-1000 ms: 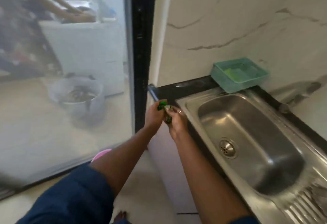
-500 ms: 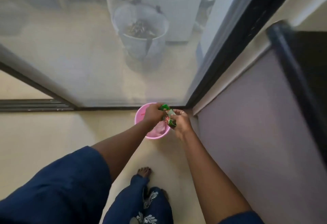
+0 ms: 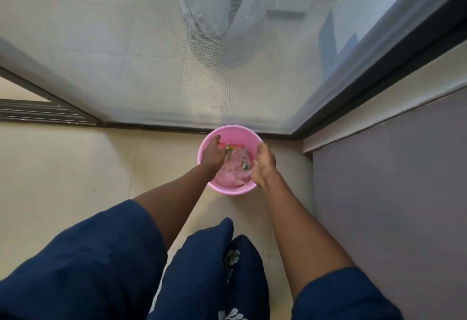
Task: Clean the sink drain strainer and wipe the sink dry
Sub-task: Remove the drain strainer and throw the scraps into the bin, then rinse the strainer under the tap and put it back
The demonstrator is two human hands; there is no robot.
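A cream tiled floor (image 3: 63,168) meets a dark-framed sliding screen door (image 3: 126,54) with a metal track (image 3: 38,112) at left. Behind the mesh, a pale bucket (image 3: 214,16) stands in daylight. A mauve cabinet panel (image 3: 391,193) fills the right side.

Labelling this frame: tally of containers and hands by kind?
Pink bins: 1, the pink bin on the floor by the door track.
Translucent buckets: 1, the bucket behind the screen door.
Hands: 2, left hand and right hand, both over the pink bin.
Total: 4
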